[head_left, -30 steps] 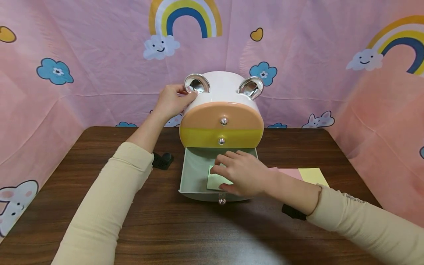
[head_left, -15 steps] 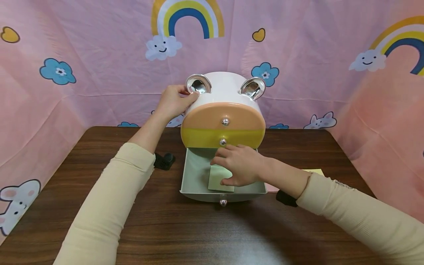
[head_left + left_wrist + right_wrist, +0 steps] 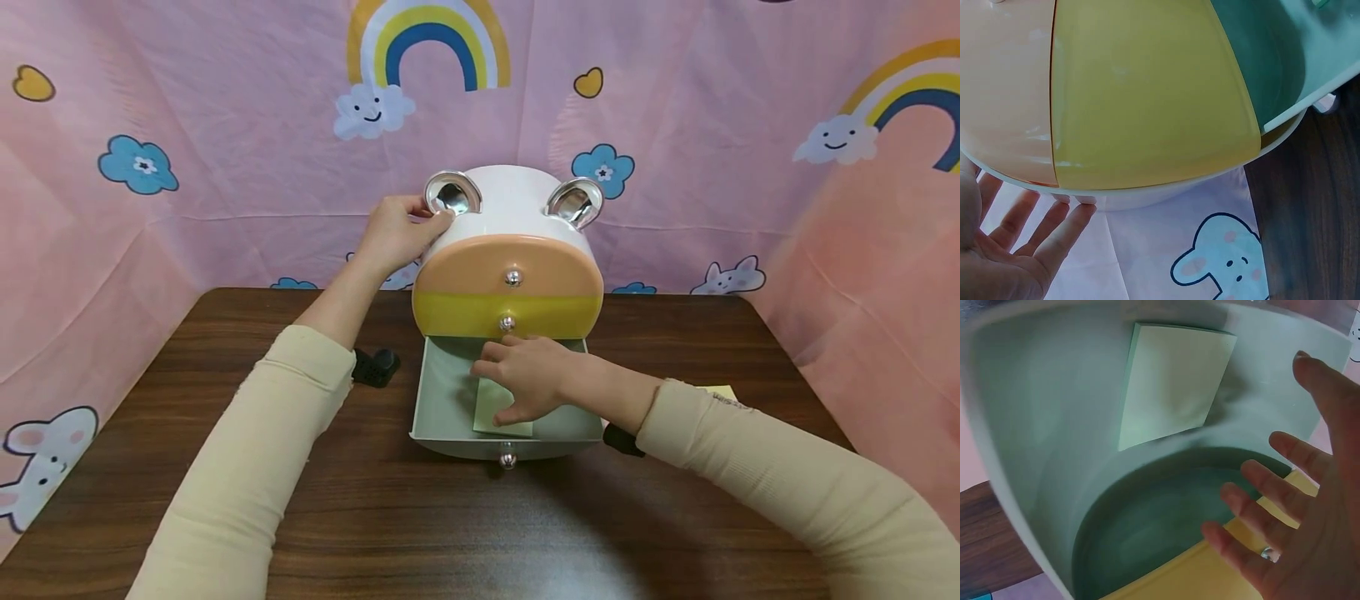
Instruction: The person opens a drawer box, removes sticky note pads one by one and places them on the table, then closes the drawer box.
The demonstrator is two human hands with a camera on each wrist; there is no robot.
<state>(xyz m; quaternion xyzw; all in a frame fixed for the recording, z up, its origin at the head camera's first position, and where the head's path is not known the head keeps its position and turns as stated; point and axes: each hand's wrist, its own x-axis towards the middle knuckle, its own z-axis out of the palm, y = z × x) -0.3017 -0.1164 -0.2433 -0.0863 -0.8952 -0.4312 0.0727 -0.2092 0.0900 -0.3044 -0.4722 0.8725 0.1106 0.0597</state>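
Note:
A white rounded drawer box (image 3: 510, 196) with silver ears stands on the table. Its peach top drawer (image 3: 487, 262) and yellow middle drawer (image 3: 461, 317) are closed; the pale green bottom drawer (image 3: 442, 400) is pulled out. Inside that drawer lies a pad of light green sticky notes (image 3: 1175, 381). My right hand (image 3: 528, 379) hovers over the drawer with fingers spread, apart from the pad in the right wrist view. My left hand (image 3: 401, 233) rests against the box's upper side by the silver ear (image 3: 453, 196), its fingertips (image 3: 1082, 215) touching the side.
A yellow paper square (image 3: 720, 392) shows beyond the right sleeve on the dark wooden table (image 3: 360, 517). Black wrist devices show beside both forearms. A pink patterned cloth (image 3: 262, 125) hangs behind and at both sides.
My right hand has shifted slightly left and away from me over the drawer, and its forearm now covers more of the papers at right. The pad stays in place; my left hand keeps its spot.

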